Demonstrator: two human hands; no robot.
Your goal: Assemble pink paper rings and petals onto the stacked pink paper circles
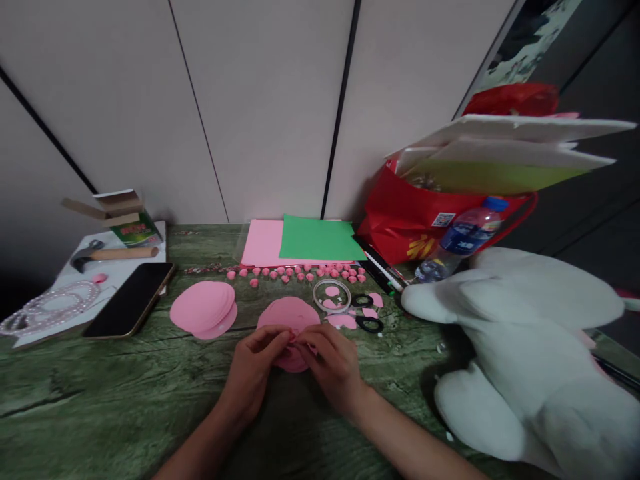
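My left hand (257, 360) and my right hand (334, 363) meet at the middle of the table, fingers pinched together. Between the fingertips is a small pink paper piece (293, 336), partly covered by the fingers; its exact shape is hard to make out. Just beneath and behind the hands lie pink paper discs (287, 311). To the left rests a stack of pink paper circles (203, 307). Several small pink rolled paper roses (300, 272) form rows beyond the hands. Beside the right hand are black-handled scissors (370, 325), a tape roll (332, 297) and pink scraps (343, 321).
At left lie a phone (131, 300), a hammer (120, 254), a bead string (60, 307) and an opened box (133, 228). Green paper (320, 239) covers pink sheets at the back. A red bag (400, 213), bottle (463, 237) and white plush toy (530, 353) stand right.
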